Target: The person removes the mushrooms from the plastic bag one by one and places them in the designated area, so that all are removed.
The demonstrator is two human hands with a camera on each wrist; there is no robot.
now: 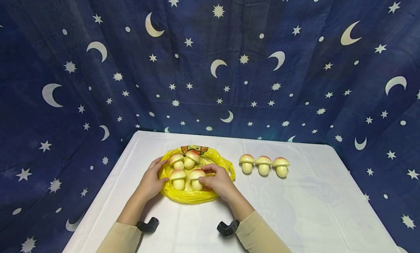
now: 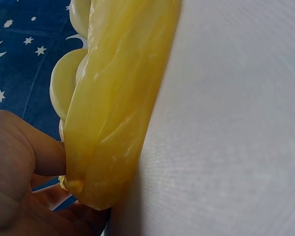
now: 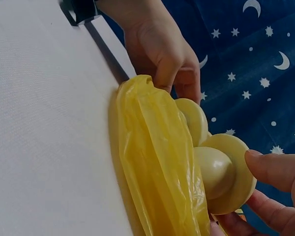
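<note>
A yellow plastic bag (image 1: 187, 199) lies on the table with its mouth spread wide. Inside it are several cream mushrooms (image 1: 178, 180) with reddish-tinged caps. My left hand (image 1: 151, 182) pinches the bag's left rim between thumb and fingers, as the left wrist view shows. At the bag's right front, my right hand (image 1: 221, 183) holds one mushroom (image 1: 196, 178), with the thumb (image 3: 273, 169) on its cap and the fingers curled round behind. In the right wrist view this mushroom's rounded stem (image 3: 214, 172) faces the bag wall, and another cap sits right beside it.
Three like mushrooms (image 1: 264, 165) stand in a row on the white table (image 1: 311, 209), right of the bag. A dark blue cloth (image 1: 242, 78) with moons and stars hangs behind and beside the table. Black bands are on both wrists.
</note>
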